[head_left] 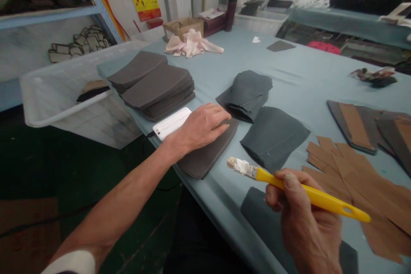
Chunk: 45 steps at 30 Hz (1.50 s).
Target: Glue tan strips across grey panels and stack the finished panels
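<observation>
My right hand (308, 214) grips a yellow-handled paintbrush (324, 199), its bristles coated with white paste and pointing left. My left hand (207, 126) lies palm down with fingers stretched over a stack of dark brown-grey panels (208, 158) at the table edge. Beside that wrist is a white device (173, 123) with a black cable. Two stacks of blue-grey panels, one farther back (247, 92) and one nearer (274, 135), sit right of my left hand. Beneath my right hand a blue-grey panel (260, 209) lies partly hidden.
Brown strips (356, 171) spread at the right, near grey panels with brown bands (355, 124). Taller panel stacks (157, 87) stand at the left edge, above a white plastic bin (77, 111). Pale gloves (191, 43) and a cardboard box (183, 28) are at the back.
</observation>
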### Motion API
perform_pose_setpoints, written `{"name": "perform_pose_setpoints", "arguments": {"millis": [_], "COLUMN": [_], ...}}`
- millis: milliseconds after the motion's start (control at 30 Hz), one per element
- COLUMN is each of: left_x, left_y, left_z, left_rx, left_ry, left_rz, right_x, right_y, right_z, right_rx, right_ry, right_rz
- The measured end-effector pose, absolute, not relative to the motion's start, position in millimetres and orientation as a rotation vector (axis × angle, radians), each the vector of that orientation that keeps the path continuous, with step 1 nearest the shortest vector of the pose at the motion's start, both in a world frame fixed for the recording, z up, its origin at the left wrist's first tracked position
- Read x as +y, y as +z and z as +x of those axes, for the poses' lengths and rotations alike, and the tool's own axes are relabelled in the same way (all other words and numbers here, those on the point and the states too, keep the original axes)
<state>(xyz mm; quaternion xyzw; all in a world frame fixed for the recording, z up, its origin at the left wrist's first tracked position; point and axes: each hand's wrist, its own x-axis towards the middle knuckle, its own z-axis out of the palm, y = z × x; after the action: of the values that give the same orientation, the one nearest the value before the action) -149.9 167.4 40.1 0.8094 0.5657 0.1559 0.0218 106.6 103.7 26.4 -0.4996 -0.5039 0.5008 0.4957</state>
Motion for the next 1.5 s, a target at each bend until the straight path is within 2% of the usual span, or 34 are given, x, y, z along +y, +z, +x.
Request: {"name": "perform_pose_setpoints", "arguments": {"millis": [300,500,900,1267,1500], "left_x": [113,111,111,110,110], "left_y": [16,4,-3,-5,-6], "left_z": [-164,-162,-164,-164,-164], "left_rx": [1.719,1.727,1.711,1.709,1.709], "left_ry": [0.629,0.667,0.789,0.835,0.868], "left_rz": [2.521,2.495,2.401,2.353,2.34], "right_x": [85,86,102,103,67], "right_y": [22,15,30,26,31], "right_z": [82,82,63,53,55], "right_rx": [-1.275,-1.306,-1.341,-1.394,-1.466], "right_ry": [1.362,1.356,1.067,1.036,1.174], "right_rz": [-1.239,-1.268,-1.296,-1.289,-1.455]}}
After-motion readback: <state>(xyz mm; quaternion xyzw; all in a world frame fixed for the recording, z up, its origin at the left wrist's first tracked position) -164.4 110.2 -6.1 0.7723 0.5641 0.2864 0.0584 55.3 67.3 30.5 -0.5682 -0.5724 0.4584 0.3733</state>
